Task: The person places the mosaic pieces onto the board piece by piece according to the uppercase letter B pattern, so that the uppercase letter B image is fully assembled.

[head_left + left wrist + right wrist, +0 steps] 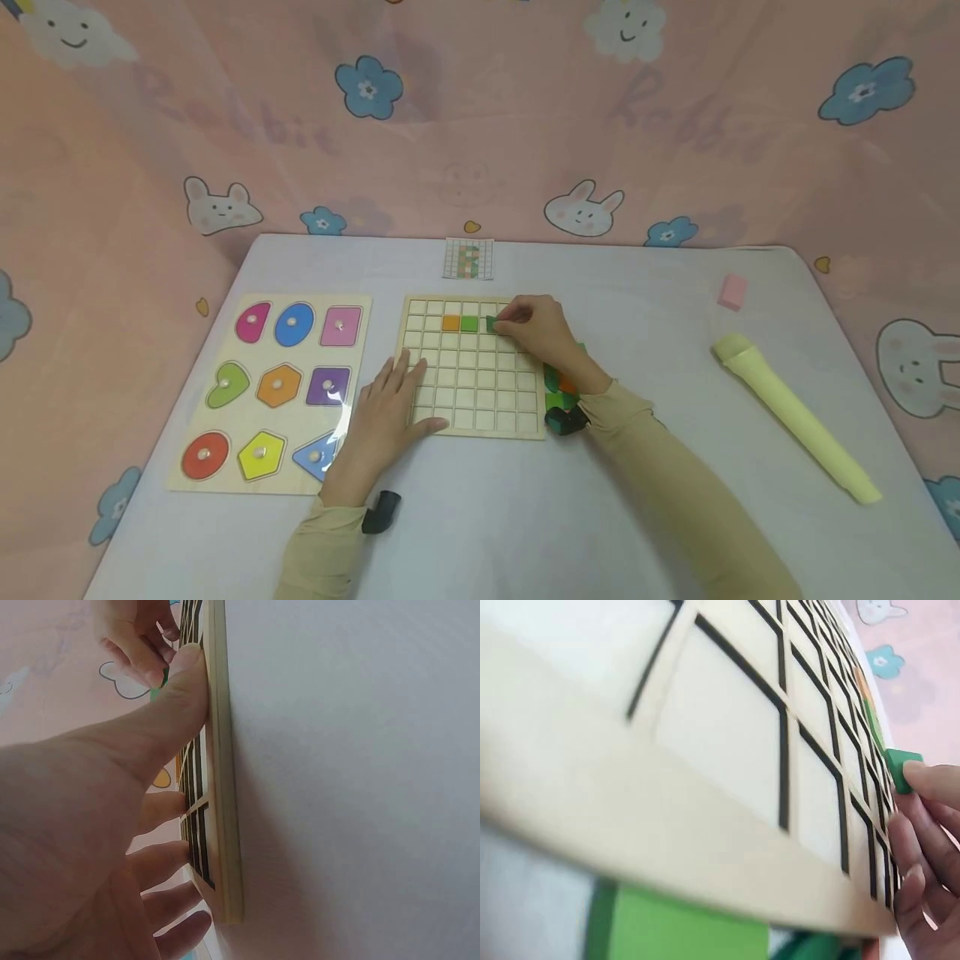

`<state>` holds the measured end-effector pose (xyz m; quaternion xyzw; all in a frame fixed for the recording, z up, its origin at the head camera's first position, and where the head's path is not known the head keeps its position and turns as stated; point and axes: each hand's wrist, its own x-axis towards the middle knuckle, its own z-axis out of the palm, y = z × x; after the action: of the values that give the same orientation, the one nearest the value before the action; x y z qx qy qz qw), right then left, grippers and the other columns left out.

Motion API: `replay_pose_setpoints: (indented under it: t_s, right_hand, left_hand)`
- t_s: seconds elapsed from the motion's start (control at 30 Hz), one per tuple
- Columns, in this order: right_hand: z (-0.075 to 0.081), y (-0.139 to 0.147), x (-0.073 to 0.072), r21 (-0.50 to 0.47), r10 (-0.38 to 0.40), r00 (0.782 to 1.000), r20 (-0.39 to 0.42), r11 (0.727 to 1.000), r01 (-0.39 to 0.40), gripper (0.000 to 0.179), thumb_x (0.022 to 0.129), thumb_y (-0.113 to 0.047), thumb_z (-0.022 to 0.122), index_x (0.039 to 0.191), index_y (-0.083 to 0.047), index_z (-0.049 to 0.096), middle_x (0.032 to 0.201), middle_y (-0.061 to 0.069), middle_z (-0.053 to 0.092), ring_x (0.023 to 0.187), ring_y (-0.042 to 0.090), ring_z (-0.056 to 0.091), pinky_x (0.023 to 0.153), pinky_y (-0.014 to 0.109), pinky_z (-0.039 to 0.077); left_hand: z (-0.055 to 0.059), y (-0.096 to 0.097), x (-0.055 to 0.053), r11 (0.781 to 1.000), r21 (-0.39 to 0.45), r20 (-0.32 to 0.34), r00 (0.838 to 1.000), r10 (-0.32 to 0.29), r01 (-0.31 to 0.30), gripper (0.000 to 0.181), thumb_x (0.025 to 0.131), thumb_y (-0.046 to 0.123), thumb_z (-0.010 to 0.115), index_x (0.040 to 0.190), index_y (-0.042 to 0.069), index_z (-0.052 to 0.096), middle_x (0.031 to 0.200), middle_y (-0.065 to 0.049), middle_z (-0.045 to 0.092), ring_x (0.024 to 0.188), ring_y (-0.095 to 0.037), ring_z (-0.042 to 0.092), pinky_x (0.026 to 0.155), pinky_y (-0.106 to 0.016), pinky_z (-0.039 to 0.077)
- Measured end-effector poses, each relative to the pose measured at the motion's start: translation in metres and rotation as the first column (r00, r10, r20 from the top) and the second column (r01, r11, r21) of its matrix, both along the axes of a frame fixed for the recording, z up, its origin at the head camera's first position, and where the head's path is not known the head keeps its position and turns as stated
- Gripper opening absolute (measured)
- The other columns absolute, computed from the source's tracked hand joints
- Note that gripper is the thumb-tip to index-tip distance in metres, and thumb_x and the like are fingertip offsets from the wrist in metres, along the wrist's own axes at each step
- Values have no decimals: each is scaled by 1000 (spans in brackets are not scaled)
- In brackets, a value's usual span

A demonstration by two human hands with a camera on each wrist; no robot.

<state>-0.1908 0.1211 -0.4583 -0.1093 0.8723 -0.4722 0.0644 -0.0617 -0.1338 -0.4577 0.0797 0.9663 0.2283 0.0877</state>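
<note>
Between the left and right edges of the surface (510, 517), we see a grid board (480, 432); the left hand (386, 412) lies spread over its left edge; the right hand (543, 325) pinches a green tile (894, 766) near the board's far edge.

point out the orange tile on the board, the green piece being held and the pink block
Orange tile (451, 323): head view, middle of its top face.
Green piece (895, 769): right wrist view, its uncovered surface.
Pink block (733, 292): head view, middle of its visible surface.
</note>
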Motion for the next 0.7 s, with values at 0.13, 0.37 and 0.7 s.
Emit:
replay_pose_setpoints:
  t_s: [0.13,0.37,0.7]
  right_hand:
    - [-1,-11,0,13,8,1000,-2,1000,-8,11,95,-8,79,104,-1,80,93,14,78,80,21,70,77,28,55]
    - [-3,-19,-2,61,7,999,-41,998,-4,9,97,-7,76,101,-1,80,98,15,76,86,22,65,78,27,51]
    - [-4,-17,-1,127,-8,1000,-23,992,11,13,99,-13,76,103,-2,82,103,14,69,95,25,58,84,33,46]
  left_hand:
    - [-1,0,0,1000,-5,3,1000,-2,2,93,91,45,82,164,7,39,175,-21,23,163,-45,21,125,-67,30]
    - [-2,-1,-2,1000,-10,4,1000,-6,7,93,91,46,82,164,8,39,176,-20,22,163,-45,20,125,-67,31]
    - [-2,-1,-1,1000,-10,-8,1000,-5,5,93,90,45,83,163,7,40,175,-21,24,163,-46,22,124,-67,32]
